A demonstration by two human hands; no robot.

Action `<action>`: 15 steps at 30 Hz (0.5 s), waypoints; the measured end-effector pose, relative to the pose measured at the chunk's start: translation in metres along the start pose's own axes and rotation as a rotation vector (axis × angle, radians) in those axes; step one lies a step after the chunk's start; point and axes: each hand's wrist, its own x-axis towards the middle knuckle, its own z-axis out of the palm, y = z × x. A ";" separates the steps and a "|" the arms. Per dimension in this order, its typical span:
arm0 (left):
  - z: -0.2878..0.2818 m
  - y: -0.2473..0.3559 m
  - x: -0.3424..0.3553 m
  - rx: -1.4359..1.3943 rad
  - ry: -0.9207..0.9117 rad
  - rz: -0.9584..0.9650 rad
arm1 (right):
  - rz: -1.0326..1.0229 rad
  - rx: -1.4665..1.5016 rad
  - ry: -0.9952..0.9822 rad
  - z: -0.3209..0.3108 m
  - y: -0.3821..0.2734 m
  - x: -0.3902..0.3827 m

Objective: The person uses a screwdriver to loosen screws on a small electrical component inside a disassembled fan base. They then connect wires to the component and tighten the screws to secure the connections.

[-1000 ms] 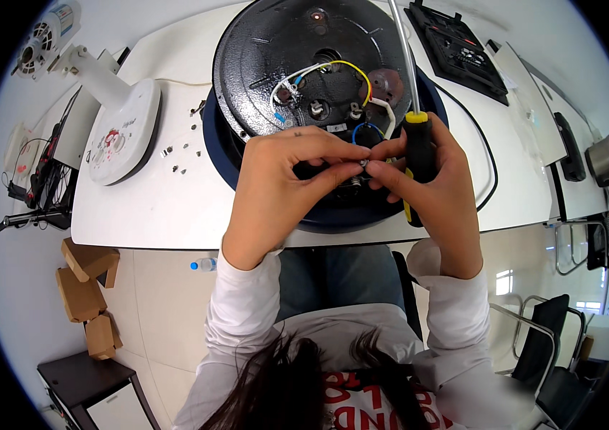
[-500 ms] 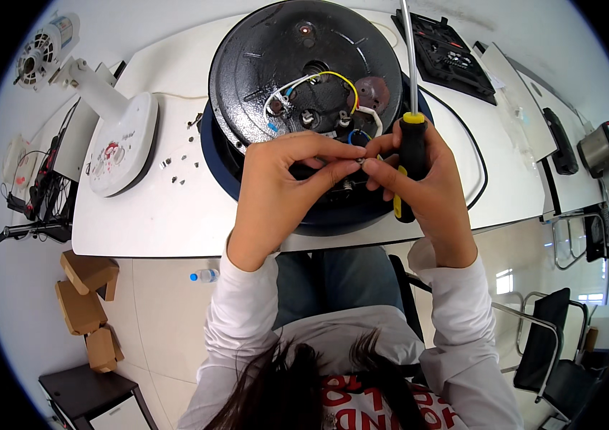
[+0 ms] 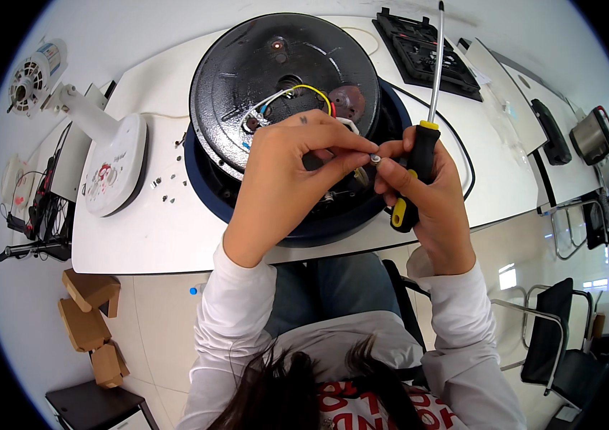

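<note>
A round black appliance base (image 3: 283,79) lies upside down on the white table (image 3: 146,236), with coloured wires (image 3: 297,97) showing at its middle. My left hand (image 3: 286,186) and my right hand (image 3: 426,201) meet above its near edge. Between the fingertips of both hands sits a small metal screw (image 3: 375,158). My right hand also grips a screwdriver (image 3: 419,161) with a black and yellow handle, its long shaft pointing up and away from me.
A white round lid-like part (image 3: 111,175) leans at the left, with several loose screws (image 3: 164,190) beside it. A black tray (image 3: 426,54) and flat white panels lie at the back right. Cardboard boxes (image 3: 89,315) sit on the floor left; chairs stand at the right.
Both hands have risen slightly and come closer to me, still pinched together on the small screw. The screwdriver stays in my right hand, shaft upright.
</note>
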 end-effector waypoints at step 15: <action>0.038 0.000 -0.003 -0.054 0.214 -0.057 | -0.208 0.132 0.126 -0.004 0.015 0.000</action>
